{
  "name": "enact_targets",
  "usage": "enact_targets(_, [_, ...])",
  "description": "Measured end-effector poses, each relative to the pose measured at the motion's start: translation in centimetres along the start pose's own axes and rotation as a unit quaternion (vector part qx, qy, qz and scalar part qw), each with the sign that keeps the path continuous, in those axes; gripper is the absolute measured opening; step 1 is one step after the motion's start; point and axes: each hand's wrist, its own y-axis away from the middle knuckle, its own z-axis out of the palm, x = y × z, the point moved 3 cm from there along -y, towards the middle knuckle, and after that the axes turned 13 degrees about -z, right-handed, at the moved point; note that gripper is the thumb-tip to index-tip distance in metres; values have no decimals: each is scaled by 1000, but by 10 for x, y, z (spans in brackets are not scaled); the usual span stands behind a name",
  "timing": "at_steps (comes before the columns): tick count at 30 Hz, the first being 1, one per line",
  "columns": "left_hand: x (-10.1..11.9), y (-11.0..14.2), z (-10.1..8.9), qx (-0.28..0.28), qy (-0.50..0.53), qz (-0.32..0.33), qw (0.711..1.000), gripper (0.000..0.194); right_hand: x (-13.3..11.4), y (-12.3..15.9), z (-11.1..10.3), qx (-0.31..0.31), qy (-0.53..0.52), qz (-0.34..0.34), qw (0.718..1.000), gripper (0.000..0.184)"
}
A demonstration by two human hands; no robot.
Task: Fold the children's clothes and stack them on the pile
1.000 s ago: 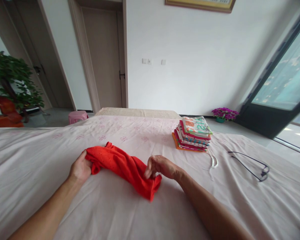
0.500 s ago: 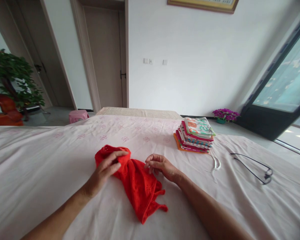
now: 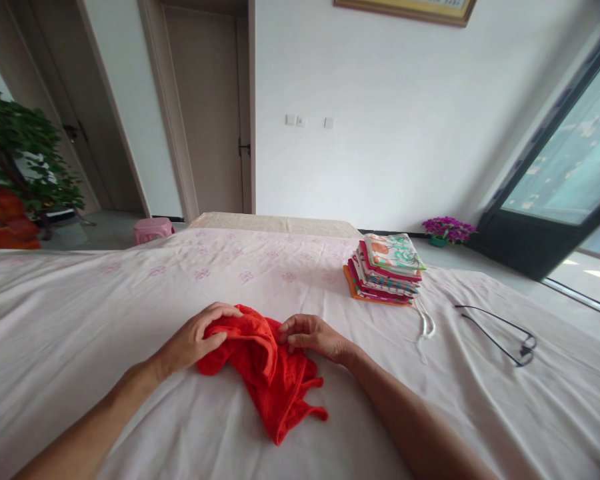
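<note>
A bright red knitted cloth with small openwork holes and narrow ties at its lower right lies crumpled on the bed sheet. My left hand is closed on its upper left part, fingers over the top and thumb against the near side. At the cloth's upper right edge, my right hand is closed too, with thumb and bent fingers pinching the fabric. A folded flap of the cloth hangs over its middle, between the two hands.
A pale flowered sheet covers the bed. To the right stand a stack of folded colourful cloths with white cords beside it, and dark-framed glasses. Beyond are a pink stool and purple flowers.
My left hand has turned the upper left part of the cloth over toward the right, making a fold. My right hand has moved slightly left onto the cloth's edge.
</note>
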Motion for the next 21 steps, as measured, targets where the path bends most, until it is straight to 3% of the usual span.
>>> enact_targets(2, [-18,-1,-8,-137,57,-48,988,52,-1,0,-1,9,10,5,1000,40])
enact_targets(3, [-27,0,-11,-172,68,-65,981,59,0,1,-2,13,13,7,1000,40])
enact_targets(5, [-41,-1,-17,-177,75,-97,977,62,0,0,-3,17,17,9,1000,39])
enact_targets(9, [-59,-5,-15,-100,120,-147,977,42,2,0,-4,21,29,18,999,39])
enact_targets(12, [-65,-9,-6,-54,151,-158,974,38,2,0,-3,25,32,19,999,40])
enact_targets(16, [-69,-12,-4,89,147,-160,972,37,1,0,-3,28,35,15,999,40])
enact_targets(21, [-64,-8,-3,158,282,-190,927,38,1,1,-3,36,43,15,998,39])
